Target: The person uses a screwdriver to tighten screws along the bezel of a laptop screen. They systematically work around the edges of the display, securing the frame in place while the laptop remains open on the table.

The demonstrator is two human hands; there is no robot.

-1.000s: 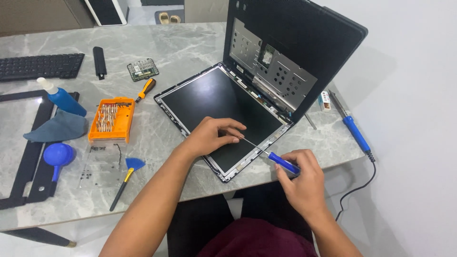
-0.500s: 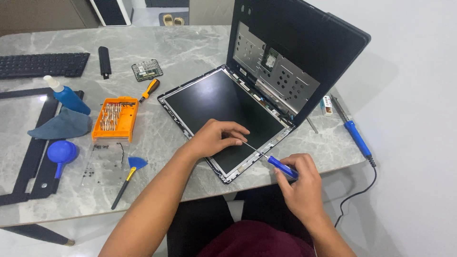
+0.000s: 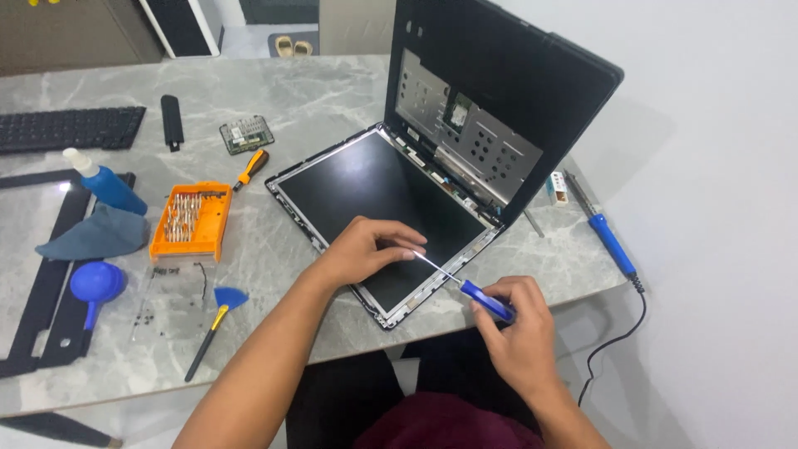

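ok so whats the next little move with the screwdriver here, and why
Probably keep the left hand steadying the screen panel and turn the blue screwdriver in the right hand. Its tip sits at the left fingertips on the panel's near edge, so it looks already seated there, though no screw is visible.

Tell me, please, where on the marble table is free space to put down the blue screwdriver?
The table is bare beyond the small circuit board, left of the laptop base. A smaller patch lies between the orange bit case and the screen panel. The left side is crowded: spray bottle, cloth, blower, loose screws.
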